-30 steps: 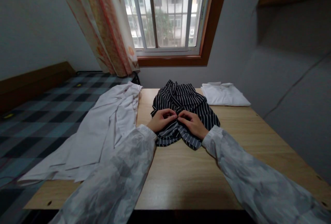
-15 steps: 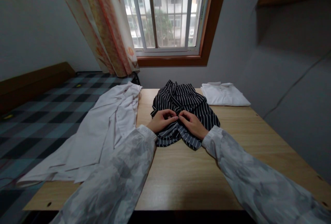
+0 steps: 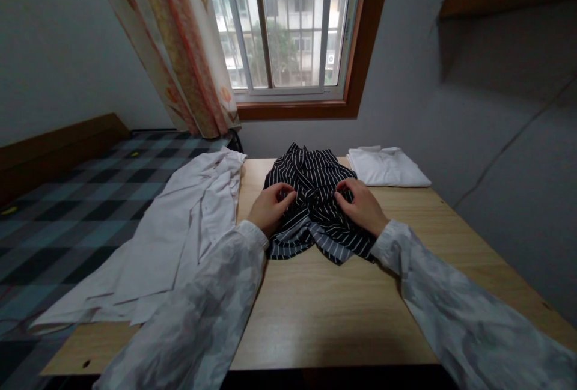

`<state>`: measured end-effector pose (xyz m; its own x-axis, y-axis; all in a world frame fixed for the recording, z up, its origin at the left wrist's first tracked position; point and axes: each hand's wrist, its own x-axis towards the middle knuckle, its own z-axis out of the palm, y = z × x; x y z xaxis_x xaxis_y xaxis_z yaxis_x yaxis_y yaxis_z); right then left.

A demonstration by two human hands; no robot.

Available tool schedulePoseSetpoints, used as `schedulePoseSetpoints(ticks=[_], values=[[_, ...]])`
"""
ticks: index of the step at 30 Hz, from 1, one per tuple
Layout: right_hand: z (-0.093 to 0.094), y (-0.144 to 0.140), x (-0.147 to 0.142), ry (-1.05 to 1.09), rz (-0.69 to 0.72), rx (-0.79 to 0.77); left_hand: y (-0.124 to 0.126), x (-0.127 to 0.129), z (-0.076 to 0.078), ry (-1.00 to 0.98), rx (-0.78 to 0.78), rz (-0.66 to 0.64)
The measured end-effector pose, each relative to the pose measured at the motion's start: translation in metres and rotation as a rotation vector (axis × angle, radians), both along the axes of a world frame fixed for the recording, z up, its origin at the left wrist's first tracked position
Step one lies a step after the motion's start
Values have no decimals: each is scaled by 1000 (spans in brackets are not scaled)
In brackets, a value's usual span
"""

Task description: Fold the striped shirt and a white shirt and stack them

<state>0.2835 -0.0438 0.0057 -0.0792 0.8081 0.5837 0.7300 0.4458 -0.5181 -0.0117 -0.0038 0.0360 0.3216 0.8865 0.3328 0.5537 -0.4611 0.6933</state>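
Observation:
A black garment with white stripes, probably a shirt, lies bunched on the wooden table, its grey-looking inner side showing at the near hem. Over its left part is my left hand, thumb and forefinger curved with a gap between them. My right hand is over the right part, fingers likewise bent and apart from the thumb. Neither hand appears to hold cloth; whether the fingertips touch the garment I cannot tell. The striped fabric between the two hands is twisted and creased.
White shirts lie spread across the left table edge and the checked bed. A folded white garment sits at the table's far right. The wooden table reaches toward the wall below the window.
My hands, close together at the middle of the striped garment before, have moved apart, the right one further to the right. The view has shifted slightly.

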Motion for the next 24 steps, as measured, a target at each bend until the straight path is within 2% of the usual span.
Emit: schedulePoseSetpoints(ticks=[3,5,9,13,18,20,24], values=[[-10,4,47,-157,-190,-21,7,-20,16,275,164,230],[-21,3,69,-197,-228,-89,11,-33,16,400,147,323],[-34,-2,82,-170,-129,-242,10,-42,-4,415,46,272],[-30,-3,71,-69,-15,-291,3,-35,-21,350,44,216],[-16,-4,72,-28,-47,-258,11,-36,-11,462,-100,179],[-11,-6,82,-10,-78,-263,20,-47,-4,486,-136,194],[-5,-8,112,-25,-181,-244,35,-76,7,407,-144,202]])
